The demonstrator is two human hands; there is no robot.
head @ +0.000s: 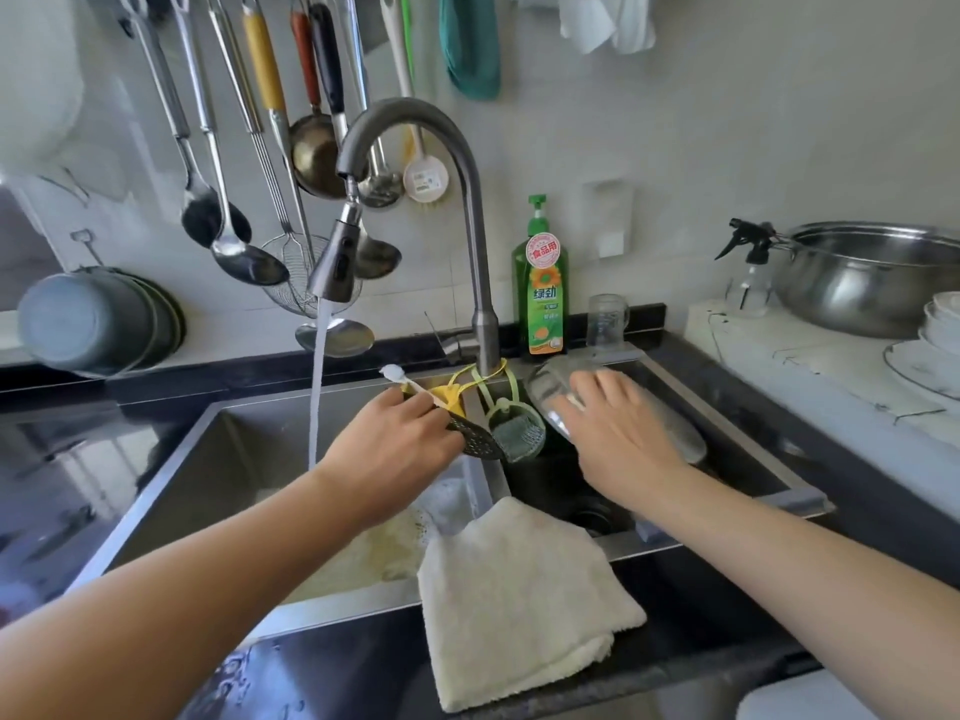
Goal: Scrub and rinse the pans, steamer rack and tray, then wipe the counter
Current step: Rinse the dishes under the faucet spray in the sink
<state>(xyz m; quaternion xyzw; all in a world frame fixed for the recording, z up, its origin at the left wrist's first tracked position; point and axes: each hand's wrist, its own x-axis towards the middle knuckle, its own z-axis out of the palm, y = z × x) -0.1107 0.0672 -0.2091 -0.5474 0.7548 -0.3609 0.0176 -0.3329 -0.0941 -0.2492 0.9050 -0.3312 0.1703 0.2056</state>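
Observation:
Water runs from the faucet [337,262] into the left basin [218,475], which holds suds and yellowish residue. My left hand [395,439] is at the yellow hanging holder [449,397] on the faucet base. Its fingers curl on a dark perforated piece [478,444] that sticks out below them. A white-tipped brush [389,372] lies across the holder just above that hand. My right hand [618,428], blurred, lies with spread fingers on a clear glass dish [545,394] tilted at the back of the right basin [571,491]. A cream cloth [519,595] drapes over the sink's front edge.
A green hanging basket [517,433] sits on the divider. Dish soap bottle [540,283] and glass mug [605,319] stand behind the sink. To the right are a steel bowl [872,278], spray bottle [753,267] and plates [935,345]. Utensils [228,200] hang on the wall above stacked bowls [98,324].

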